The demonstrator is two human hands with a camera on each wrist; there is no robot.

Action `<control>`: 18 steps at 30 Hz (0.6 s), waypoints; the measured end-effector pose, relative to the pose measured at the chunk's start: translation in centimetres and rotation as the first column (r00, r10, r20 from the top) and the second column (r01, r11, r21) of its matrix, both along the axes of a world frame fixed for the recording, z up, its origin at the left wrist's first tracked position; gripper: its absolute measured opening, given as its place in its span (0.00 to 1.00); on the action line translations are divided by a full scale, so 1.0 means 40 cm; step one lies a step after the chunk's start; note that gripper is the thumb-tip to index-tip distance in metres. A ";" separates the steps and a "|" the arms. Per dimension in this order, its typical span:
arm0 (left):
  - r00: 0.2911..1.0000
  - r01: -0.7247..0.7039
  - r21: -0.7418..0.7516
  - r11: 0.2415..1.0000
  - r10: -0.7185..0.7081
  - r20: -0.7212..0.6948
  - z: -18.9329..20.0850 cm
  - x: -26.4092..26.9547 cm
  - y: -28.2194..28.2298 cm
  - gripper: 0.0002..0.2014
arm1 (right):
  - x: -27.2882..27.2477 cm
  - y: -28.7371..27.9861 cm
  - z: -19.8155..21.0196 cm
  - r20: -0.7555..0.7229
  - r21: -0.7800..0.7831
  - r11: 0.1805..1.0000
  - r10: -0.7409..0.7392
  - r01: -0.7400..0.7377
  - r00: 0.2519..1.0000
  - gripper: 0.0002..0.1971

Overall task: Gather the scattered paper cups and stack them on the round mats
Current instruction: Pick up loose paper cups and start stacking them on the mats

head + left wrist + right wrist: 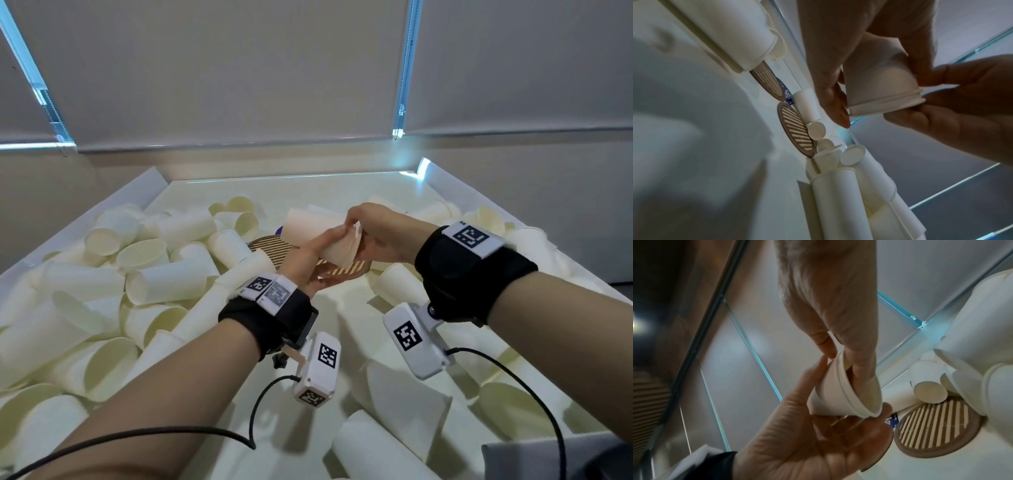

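My two hands hold a short stack of nested white paper cups (pixel 337 251) in the air above the round striped mats (pixel 270 245). My left hand (pixel 317 251) grips the stack's body from below, and its thumb lies across the side. In the right wrist view my right hand (pixel 838 340) pinches the stack's rim (pixel 857 404), with fingers inside the mouth. The left wrist view shows several rims (pixel 885 104) nested at the open end and two mats (pixel 795 131) side by side on the table. Many loose cups (pixel 171 281) lie on their sides around the mats.
The white table has raised side walls (pixel 102 212). Cups are heaped thickly on the left and lie more thinly on the right (pixel 397 284) and near me (pixel 373 448). A small blue item (pixel 281 229) sits by the mats. Cables (pixel 253 421) hang from both wrists.
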State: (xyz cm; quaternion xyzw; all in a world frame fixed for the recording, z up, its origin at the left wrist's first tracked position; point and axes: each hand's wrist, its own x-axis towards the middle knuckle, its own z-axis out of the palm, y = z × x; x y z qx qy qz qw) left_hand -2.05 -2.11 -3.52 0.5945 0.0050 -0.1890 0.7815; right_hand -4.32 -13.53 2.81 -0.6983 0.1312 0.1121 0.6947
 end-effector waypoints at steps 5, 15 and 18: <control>0.988 -0.137 0.199 0.970 0.120 0.093 0.006 0.063 0.013 0.30 | 0.003 -0.013 -0.006 -0.116 -0.374 0.918 0.092 -0.129 0.989 0.07; 0.946 -0.203 0.617 0.760 -0.011 0.325 -0.052 0.137 -0.036 0.41 | 0.015 -0.047 -0.043 -0.392 -0.700 0.502 0.325 -0.508 0.861 0.23; 0.951 -0.181 0.619 0.765 -0.025 0.308 -0.067 0.153 -0.062 0.41 | 0.007 -0.046 -0.057 -0.504 -0.686 0.383 0.363 -0.619 0.784 0.23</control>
